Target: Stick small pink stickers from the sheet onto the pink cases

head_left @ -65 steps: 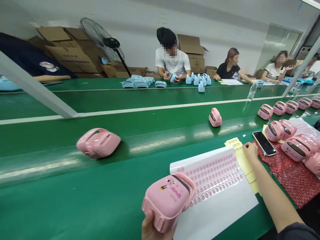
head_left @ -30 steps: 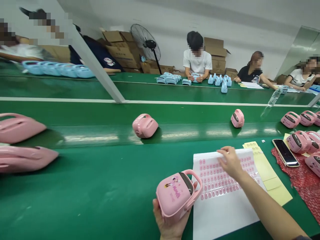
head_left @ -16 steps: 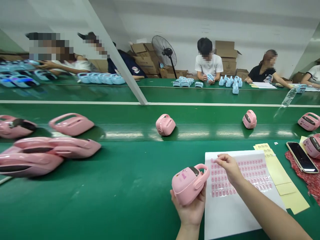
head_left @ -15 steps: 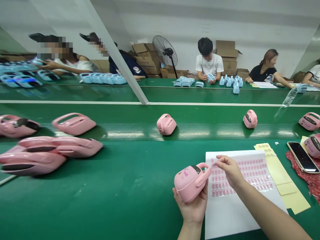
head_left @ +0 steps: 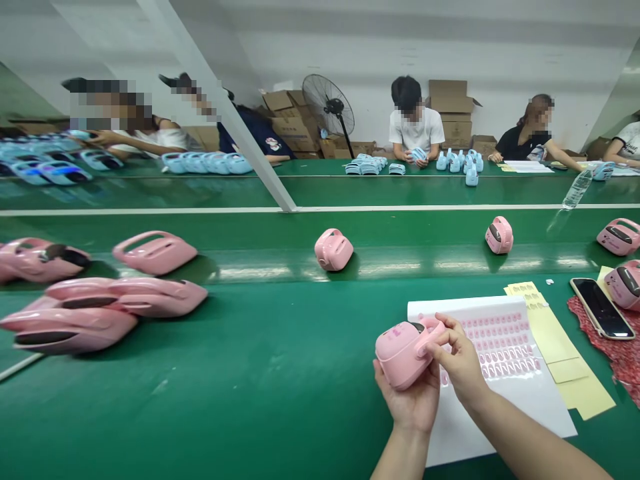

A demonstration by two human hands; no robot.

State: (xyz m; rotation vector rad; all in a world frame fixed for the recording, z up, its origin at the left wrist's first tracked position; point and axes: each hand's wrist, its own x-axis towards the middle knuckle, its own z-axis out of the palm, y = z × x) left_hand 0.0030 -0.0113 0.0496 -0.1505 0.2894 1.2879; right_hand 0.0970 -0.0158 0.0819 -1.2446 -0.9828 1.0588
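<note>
My left hand (head_left: 411, 400) cups a small pink plastic device (head_left: 403, 357) from below. The device has a carry handle, a dark window on top and a printed design on its face; it is tilted in the palm. My right hand (head_left: 459, 357) has its fingers bent together against the handle's side end, touching it. Anything small between those fingertips is hidden. Under and behind both hands lies a white sheet (head_left: 475, 427) bearing rows of small pink oval stickers (head_left: 500, 331), partly covered by the right hand and the device.
Several pink devices (head_left: 80, 327) stand at left, others along the sunken strip (head_left: 334, 251). At right are yellow backing sheets (head_left: 565, 360), a phone (head_left: 603, 308) on red mesh (head_left: 613, 360), and another device (head_left: 625, 285). Co-workers handle blue devices (head_left: 357, 164) across the table; a post (head_left: 240, 127) slants up.
My right hand has left the upper left of the sticker sheet and come against the device's handle. My left hand has shifted the device right, over the sheet's edge.
</note>
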